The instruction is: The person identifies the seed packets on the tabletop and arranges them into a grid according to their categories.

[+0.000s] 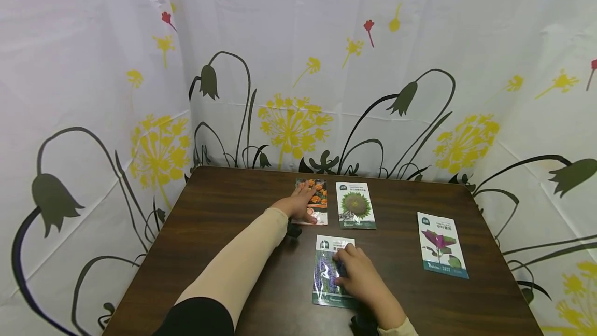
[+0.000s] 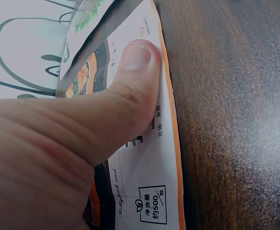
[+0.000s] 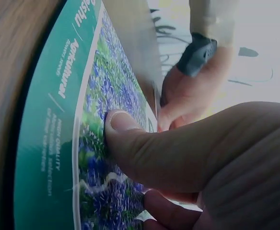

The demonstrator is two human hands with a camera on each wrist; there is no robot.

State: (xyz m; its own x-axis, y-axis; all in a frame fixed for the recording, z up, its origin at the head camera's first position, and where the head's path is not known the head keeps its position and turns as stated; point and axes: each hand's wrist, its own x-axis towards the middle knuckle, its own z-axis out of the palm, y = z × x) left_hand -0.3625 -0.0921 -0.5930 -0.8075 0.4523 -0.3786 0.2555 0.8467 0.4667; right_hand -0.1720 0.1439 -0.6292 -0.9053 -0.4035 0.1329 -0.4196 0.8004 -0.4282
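Observation:
In the head view my left hand (image 1: 300, 205) rests on a seed packet with orange flowers (image 1: 318, 198) at the back of the table, its fingers fairly straight. The left wrist view shows the thumb (image 2: 137, 72) lying on the white lower part of that packet (image 2: 147, 163). Nearer to me, my right hand (image 1: 359, 274) touches a packet with purple-blue flowers (image 1: 323, 274), which lies flat. Its thumb (image 3: 125, 132) presses on the printed flowers in the right wrist view, while the other fingers bend loosely against the packet's face.
A packet with a green-rimmed sunflower-like head (image 1: 355, 205) lies right of the left hand. Farther right is a packet with a magenta flower (image 1: 442, 245). The brown wooden table (image 1: 224, 211) meets a flower-patterned curtain (image 1: 289, 30) at its back and sides.

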